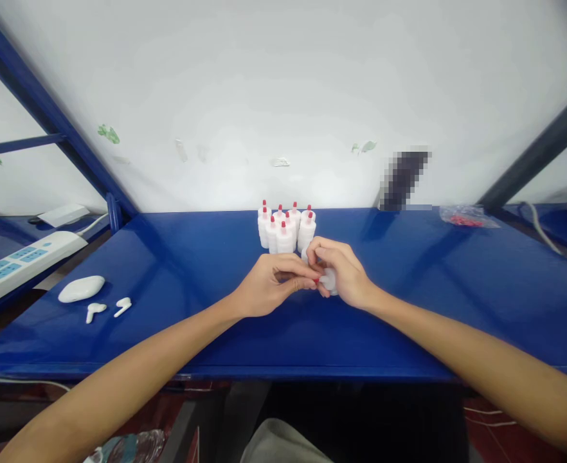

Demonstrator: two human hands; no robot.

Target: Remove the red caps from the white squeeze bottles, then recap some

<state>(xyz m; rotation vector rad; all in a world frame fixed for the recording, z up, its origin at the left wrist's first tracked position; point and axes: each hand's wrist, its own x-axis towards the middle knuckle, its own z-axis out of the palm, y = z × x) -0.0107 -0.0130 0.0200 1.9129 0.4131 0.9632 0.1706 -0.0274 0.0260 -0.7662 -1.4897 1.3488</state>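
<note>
My right hand (pixel 344 270) is closed around a small white squeeze bottle (pixel 330 281), tilted so its nozzle points left. At that nozzle, my left hand (pixel 271 283) pinches a red tip cap (pixel 317 280) between thumb and fingertips. The cap is at or very near the nozzle end, and the fingers partly cover both. Just beyond my hands, several white bottles with red caps (pixel 285 238) stand upright in a close group. Part of another white shape shows beside my right fingers, mostly hidden.
A clear bag of red caps (pixel 467 220) lies at the back right of the blue table (pixel 191 257). On the left are a white earphone case (pixel 81 289), two earphones (pixel 123 306) and a power strip (pixel 23 263). A white wall (pixel 283 96) rises behind.
</note>
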